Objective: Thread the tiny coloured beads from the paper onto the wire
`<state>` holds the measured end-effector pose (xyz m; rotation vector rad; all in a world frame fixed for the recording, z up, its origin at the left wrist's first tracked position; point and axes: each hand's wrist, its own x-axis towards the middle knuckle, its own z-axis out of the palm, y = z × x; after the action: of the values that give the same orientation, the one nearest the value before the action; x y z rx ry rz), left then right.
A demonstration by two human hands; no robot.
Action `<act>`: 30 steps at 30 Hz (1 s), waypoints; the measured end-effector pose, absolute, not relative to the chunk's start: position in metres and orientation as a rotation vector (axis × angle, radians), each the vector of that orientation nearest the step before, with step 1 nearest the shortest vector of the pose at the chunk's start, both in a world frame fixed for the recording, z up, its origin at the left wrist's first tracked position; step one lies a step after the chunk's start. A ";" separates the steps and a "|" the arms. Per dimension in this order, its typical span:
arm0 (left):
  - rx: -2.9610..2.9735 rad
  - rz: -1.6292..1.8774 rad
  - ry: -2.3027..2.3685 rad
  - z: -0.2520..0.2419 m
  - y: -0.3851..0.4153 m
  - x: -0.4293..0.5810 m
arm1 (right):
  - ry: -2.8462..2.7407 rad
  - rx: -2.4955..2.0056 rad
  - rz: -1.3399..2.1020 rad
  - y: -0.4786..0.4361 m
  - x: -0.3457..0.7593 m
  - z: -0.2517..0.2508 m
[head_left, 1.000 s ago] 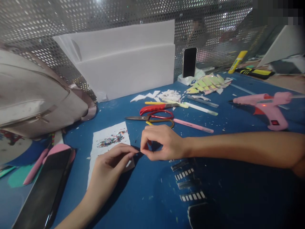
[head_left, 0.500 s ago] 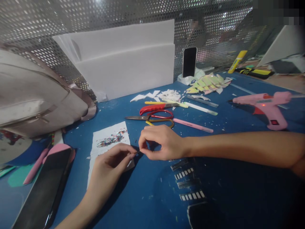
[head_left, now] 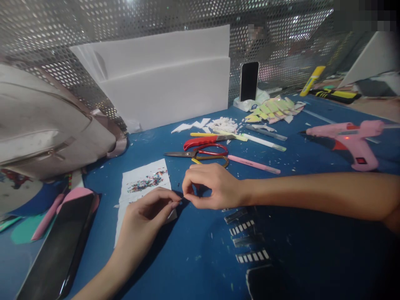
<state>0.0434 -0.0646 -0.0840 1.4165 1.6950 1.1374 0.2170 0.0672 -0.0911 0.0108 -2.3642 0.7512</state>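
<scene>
Beside the white paper [head_left: 125, 198] with shiny bits [head_left: 146, 182], the left hand [head_left: 142, 214] and right hand [head_left: 217, 185] seem to pinch one tiny thing [head_left: 182, 198], too small to name, which seems to need slow, steady fingers next.

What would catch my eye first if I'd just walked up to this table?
Probably the left hand and right hand near the centre, almost fingertip to fingertip above the blue table. Next might come the pink glue gun on the right, its small orange light glowing, then the large pale bag at the left.
</scene>
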 end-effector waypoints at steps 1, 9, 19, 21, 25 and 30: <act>1.418 1.138 1.698 -0.083 -0.065 0.044 | -2.366 0.014 0.749 0.068 0.217 -0.091; 1.410 1.144 1.708 -0.083 -0.065 0.045 | -2.355 0.001 0.754 0.068 0.216 -0.093; 1.422 1.141 1.720 -0.083 -0.065 0.044 | -2.364 0.002 0.751 0.067 0.217 -0.093; 1.421 1.139 1.719 -0.083 -0.064 0.045 | -2.367 0.003 0.748 0.067 0.217 -0.093; 1.426 1.139 1.716 -0.083 -0.065 0.044 | -2.365 0.004 0.745 0.067 0.216 -0.093; 1.406 1.148 1.710 -0.083 -0.065 0.044 | -2.357 0.002 0.742 0.067 0.216 -0.093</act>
<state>0.0444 -0.0651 -0.0828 1.4055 1.7105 1.1479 0.2158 0.0670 -0.0930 0.0018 -2.3574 0.7417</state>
